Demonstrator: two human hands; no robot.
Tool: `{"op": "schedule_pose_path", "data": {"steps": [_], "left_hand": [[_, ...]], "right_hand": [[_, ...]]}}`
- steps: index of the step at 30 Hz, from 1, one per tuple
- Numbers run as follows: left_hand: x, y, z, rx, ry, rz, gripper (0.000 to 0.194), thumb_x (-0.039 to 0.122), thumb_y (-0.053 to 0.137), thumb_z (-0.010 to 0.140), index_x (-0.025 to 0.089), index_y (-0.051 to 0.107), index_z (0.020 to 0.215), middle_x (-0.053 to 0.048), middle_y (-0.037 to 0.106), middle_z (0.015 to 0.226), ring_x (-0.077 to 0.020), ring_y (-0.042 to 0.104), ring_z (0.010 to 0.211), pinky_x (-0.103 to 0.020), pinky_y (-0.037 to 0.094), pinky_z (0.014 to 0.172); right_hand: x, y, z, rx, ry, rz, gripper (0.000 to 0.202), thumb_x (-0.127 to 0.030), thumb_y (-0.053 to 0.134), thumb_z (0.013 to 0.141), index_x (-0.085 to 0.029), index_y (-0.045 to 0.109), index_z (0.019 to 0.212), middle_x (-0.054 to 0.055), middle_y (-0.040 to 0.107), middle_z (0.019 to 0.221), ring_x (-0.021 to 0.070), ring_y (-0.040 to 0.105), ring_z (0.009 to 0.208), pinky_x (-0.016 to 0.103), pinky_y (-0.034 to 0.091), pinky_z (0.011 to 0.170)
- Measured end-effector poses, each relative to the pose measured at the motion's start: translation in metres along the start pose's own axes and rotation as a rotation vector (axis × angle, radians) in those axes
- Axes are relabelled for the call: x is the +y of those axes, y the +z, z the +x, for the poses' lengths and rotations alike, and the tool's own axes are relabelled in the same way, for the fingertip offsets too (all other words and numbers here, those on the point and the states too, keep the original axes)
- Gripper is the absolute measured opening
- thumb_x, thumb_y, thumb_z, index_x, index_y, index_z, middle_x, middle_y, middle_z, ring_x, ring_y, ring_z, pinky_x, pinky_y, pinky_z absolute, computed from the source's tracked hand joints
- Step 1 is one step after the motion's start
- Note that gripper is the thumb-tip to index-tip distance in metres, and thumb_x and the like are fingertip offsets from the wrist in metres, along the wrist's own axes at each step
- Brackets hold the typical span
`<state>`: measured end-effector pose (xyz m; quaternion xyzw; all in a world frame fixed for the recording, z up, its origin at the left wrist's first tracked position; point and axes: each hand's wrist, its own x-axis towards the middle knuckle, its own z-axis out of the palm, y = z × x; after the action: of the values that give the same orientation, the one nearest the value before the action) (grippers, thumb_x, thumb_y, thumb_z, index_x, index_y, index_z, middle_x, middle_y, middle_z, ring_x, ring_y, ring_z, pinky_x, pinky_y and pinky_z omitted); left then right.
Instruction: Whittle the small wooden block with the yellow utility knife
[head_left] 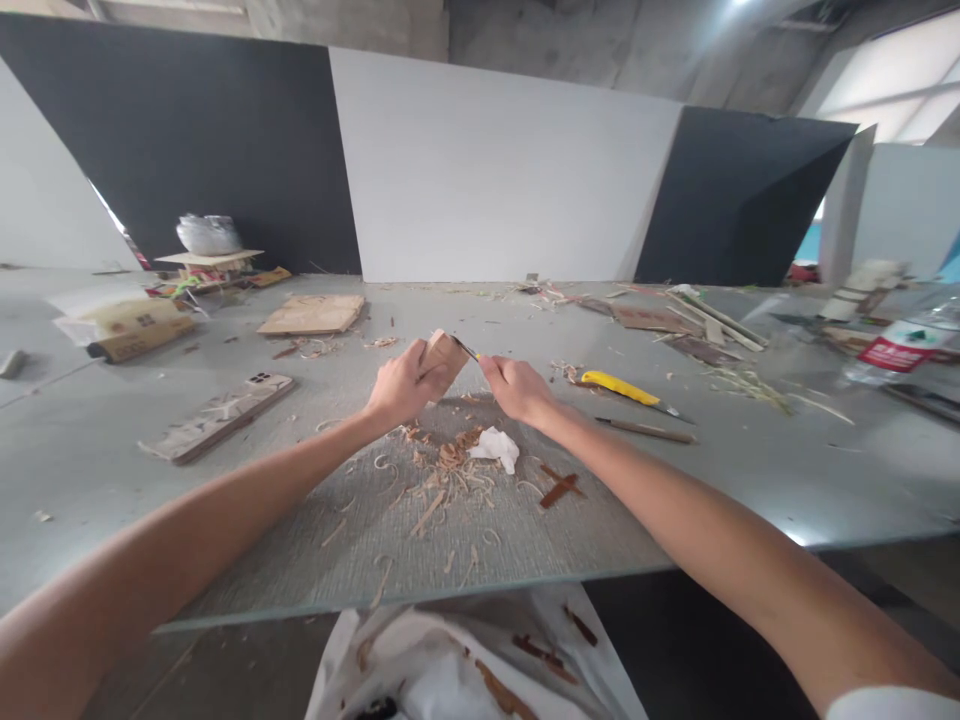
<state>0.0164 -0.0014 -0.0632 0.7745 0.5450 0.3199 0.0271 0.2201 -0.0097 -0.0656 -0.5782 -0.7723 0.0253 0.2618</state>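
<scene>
My left hand is closed round a small block of pale wood, which tilts up above the table. Wrapped round a thin carving knife is my right hand; the knife's dark tip touches the top of the block, and most of its handle is hidden in the fist. Below the hands lie curled wood shavings and a crumpled white tissue. A yellow utility knife rests to the right of my right hand, with a slim wooden-handled tool just nearer me.
At left lie a carved board, a square wooden panel and a yellow-brown box. Wood strips and a red-labelled plastic bottle are at right. The glass table edge runs in front of me, above a white cloth with shavings.
</scene>
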Motion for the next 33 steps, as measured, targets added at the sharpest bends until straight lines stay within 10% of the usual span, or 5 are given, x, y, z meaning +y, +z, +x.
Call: {"op": "schedule_pose_path", "data": {"steps": [11,20,27,33], "left_hand": [[-0.002,-0.013,-0.011,0.193,0.115,-0.102,0.022,0.041,0.051,0.08,0.021,0.041,0.083,0.0,0.052,0.065,-0.0136,0.047,0.055,-0.026,0.031,0.048],[0.002,-0.014,-0.02,0.196,0.348,-0.34,0.025,0.036,0.054,0.082,0.018,0.052,0.099,-0.005,0.063,0.096,-0.0137,0.056,0.083,-0.028,0.044,0.076],[-0.007,-0.015,-0.006,-0.32,0.148,-0.676,0.04,0.039,0.06,0.075,0.017,0.057,0.108,-0.008,0.065,0.101,-0.0174,0.06,0.084,-0.029,0.049,0.069],[-0.008,-0.008,0.0,-0.579,0.069,-0.822,0.039,0.04,0.044,0.085,0.021,0.054,0.117,-0.012,0.065,0.107,-0.0202,0.063,0.09,-0.03,0.052,0.067]], "right_hand": [[0.037,-0.007,0.011,-0.059,0.292,-0.262,0.064,-0.058,0.015,0.091,-0.016,0.063,0.086,0.016,0.068,0.086,0.0242,0.062,0.085,0.029,0.035,0.065],[0.033,-0.012,0.01,0.176,0.147,0.19,0.052,-0.064,0.023,0.087,-0.021,0.046,0.069,0.003,0.055,0.062,0.0164,0.051,0.061,0.026,0.033,0.056],[-0.007,-0.02,0.001,-0.319,0.059,1.137,0.043,-0.065,0.035,0.082,-0.023,0.041,0.076,-0.005,0.041,0.054,0.0104,0.037,0.043,0.026,0.036,0.046],[-0.028,-0.019,-0.013,-0.475,0.145,1.323,0.026,-0.044,0.058,0.073,-0.021,0.047,0.075,-0.002,0.043,0.058,0.01,0.034,0.047,0.026,0.039,0.048]]}}
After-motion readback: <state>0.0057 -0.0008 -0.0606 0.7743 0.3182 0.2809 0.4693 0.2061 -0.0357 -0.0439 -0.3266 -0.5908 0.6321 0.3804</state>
